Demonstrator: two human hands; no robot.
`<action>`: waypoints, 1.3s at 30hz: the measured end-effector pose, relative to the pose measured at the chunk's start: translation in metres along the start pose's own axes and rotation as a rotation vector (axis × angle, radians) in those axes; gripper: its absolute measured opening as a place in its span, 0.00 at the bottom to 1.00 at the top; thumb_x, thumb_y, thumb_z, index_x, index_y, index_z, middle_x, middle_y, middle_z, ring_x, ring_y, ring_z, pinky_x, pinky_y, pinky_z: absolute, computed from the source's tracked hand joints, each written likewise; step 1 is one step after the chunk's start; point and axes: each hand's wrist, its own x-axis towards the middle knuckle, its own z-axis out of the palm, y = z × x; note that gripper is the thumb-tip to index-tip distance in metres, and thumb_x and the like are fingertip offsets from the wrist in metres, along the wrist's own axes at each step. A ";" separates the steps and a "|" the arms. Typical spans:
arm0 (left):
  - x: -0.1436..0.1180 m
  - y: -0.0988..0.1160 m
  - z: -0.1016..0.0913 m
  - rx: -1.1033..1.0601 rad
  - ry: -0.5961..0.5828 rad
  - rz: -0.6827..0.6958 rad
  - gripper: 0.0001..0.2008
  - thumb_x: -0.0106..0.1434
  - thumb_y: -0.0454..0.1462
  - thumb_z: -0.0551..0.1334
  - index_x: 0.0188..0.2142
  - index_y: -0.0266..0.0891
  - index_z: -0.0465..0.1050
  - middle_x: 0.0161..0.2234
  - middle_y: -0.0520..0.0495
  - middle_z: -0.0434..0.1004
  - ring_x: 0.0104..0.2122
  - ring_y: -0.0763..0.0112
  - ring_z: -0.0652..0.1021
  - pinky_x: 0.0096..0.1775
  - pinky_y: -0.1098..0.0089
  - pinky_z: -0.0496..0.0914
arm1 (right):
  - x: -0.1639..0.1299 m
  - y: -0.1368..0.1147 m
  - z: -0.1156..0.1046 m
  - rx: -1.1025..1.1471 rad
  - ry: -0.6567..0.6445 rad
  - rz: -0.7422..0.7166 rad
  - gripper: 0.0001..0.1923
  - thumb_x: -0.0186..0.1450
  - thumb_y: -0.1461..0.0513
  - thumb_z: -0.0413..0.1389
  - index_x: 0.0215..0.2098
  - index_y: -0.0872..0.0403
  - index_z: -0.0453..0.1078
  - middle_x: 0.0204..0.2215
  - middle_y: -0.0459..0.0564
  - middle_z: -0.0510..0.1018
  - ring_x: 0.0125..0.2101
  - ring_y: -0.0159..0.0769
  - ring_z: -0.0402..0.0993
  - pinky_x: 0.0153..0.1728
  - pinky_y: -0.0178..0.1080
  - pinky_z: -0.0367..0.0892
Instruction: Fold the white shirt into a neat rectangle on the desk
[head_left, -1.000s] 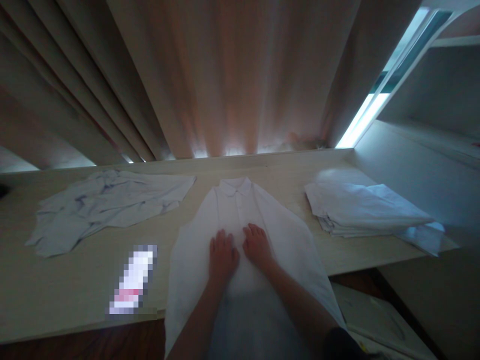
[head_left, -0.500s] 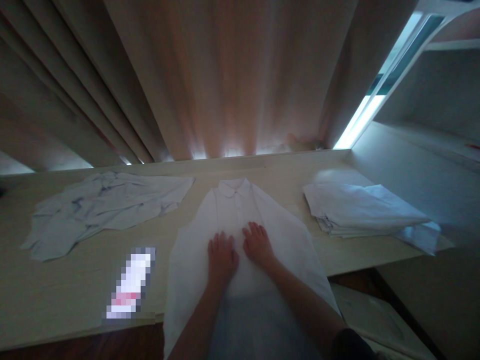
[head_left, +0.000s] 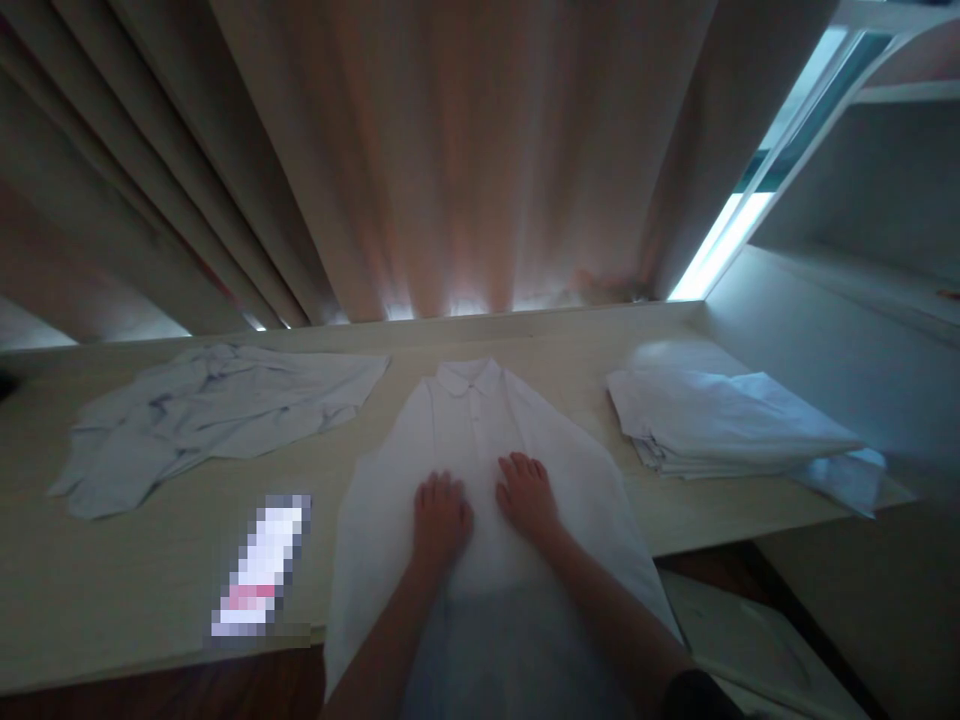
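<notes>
two hands, left hand (head_left: 439, 517) and right hand (head_left: 527, 493), flat (palms down) on white shirt (head_left: 480, 420).

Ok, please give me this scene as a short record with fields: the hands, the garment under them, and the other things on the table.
left hand: flat, palm down, on the white shirt
right hand: flat, palm down, on the same shirt, beside the left hand, apart from it
white shirt: spread out, collar away from the person, hem hanging over the near edge of the table
crumpled shirt: pale blue, on the left
folded stack: white garments, on the right
background: closed curtain
</notes>
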 end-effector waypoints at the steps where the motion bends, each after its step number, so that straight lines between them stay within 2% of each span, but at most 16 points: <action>1: 0.000 -0.004 0.000 0.005 0.006 0.000 0.19 0.60 0.40 0.52 0.50 0.37 0.67 0.54 0.36 0.68 0.56 0.53 0.64 0.56 0.50 0.56 | 0.000 0.000 0.000 0.001 0.000 0.000 0.23 0.64 0.57 0.46 0.56 0.53 0.60 0.55 0.57 0.65 0.57 0.42 0.56 0.57 0.46 0.46; 7: -0.010 -0.038 -0.005 0.090 0.035 -0.080 0.18 0.62 0.40 0.49 0.47 0.38 0.69 0.52 0.36 0.69 0.54 0.54 0.67 0.54 0.52 0.59 | 0.000 0.001 0.001 0.012 -0.020 0.006 0.20 0.64 0.58 0.46 0.53 0.54 0.62 0.56 0.58 0.65 0.57 0.42 0.55 0.58 0.46 0.45; 10: -0.015 -0.046 -0.004 0.092 0.043 -0.083 0.17 0.62 0.39 0.49 0.47 0.37 0.69 0.51 0.37 0.70 0.53 0.56 0.68 0.53 0.55 0.60 | -0.002 0.001 0.000 0.014 -0.003 0.005 0.20 0.64 0.59 0.46 0.54 0.54 0.62 0.57 0.58 0.64 0.58 0.41 0.53 0.59 0.45 0.43; 14: -0.017 -0.047 0.001 0.089 0.060 -0.093 0.17 0.62 0.39 0.49 0.46 0.37 0.69 0.51 0.37 0.70 0.52 0.56 0.68 0.52 0.55 0.61 | -0.003 0.000 -0.001 0.004 0.046 0.038 0.23 0.63 0.58 0.48 0.55 0.55 0.61 0.59 0.59 0.60 0.59 0.44 0.52 0.59 0.46 0.42; 19: -0.016 -0.047 0.003 0.097 0.089 -0.085 0.17 0.63 0.40 0.48 0.45 0.37 0.70 0.51 0.37 0.70 0.52 0.56 0.67 0.53 0.55 0.61 | -0.003 -0.001 -0.004 0.002 0.028 0.032 0.17 0.64 0.59 0.46 0.49 0.54 0.65 0.50 0.56 0.70 0.51 0.42 0.61 0.55 0.44 0.50; 23: -0.017 -0.046 -0.001 0.143 0.126 -0.101 0.18 0.65 0.39 0.47 0.46 0.37 0.70 0.53 0.35 0.67 0.53 0.55 0.67 0.53 0.56 0.60 | -0.003 -0.002 -0.006 0.004 0.035 0.033 0.14 0.64 0.59 0.46 0.45 0.54 0.66 0.48 0.56 0.70 0.50 0.42 0.61 0.54 0.44 0.50; 27: -0.017 -0.044 -0.004 0.160 0.083 -0.114 0.18 0.64 0.37 0.46 0.47 0.39 0.70 0.52 0.37 0.68 0.52 0.56 0.68 0.51 0.55 0.61 | -0.003 -0.002 -0.009 0.008 0.037 0.030 0.13 0.65 0.59 0.45 0.44 0.54 0.67 0.46 0.55 0.70 0.49 0.40 0.61 0.53 0.43 0.50; 30: -0.017 -0.044 -0.005 0.149 0.048 -0.111 0.17 0.63 0.37 0.48 0.47 0.40 0.69 0.49 0.39 0.71 0.50 0.56 0.69 0.50 0.55 0.62 | -0.003 -0.002 -0.009 0.006 0.040 0.029 0.14 0.65 0.58 0.45 0.44 0.54 0.67 0.49 0.56 0.69 0.50 0.41 0.60 0.54 0.43 0.50; 33: -0.017 -0.043 -0.005 0.146 0.057 -0.118 0.16 0.62 0.37 0.49 0.46 0.39 0.70 0.49 0.39 0.70 0.51 0.56 0.68 0.51 0.55 0.61 | -0.004 -0.002 -0.007 -0.006 0.048 0.039 0.15 0.65 0.58 0.46 0.46 0.54 0.67 0.55 0.59 0.64 0.55 0.43 0.57 0.56 0.45 0.46; 37: -0.017 -0.041 -0.007 0.159 0.090 -0.137 0.19 0.62 0.38 0.49 0.50 0.39 0.67 0.54 0.36 0.65 0.54 0.54 0.65 0.53 0.54 0.59 | -0.004 -0.002 -0.004 -0.007 0.058 0.065 0.21 0.64 0.57 0.47 0.54 0.53 0.62 0.60 0.59 0.58 0.58 0.45 0.52 0.57 0.47 0.43; 39: -0.017 -0.039 -0.010 0.181 0.117 -0.171 0.21 0.63 0.39 0.49 0.54 0.40 0.63 0.56 0.35 0.62 0.55 0.52 0.64 0.52 0.52 0.58 | -0.004 -0.002 -0.005 -0.004 0.057 0.071 0.22 0.63 0.57 0.47 0.55 0.54 0.60 0.58 0.59 0.61 0.56 0.45 0.55 0.56 0.47 0.44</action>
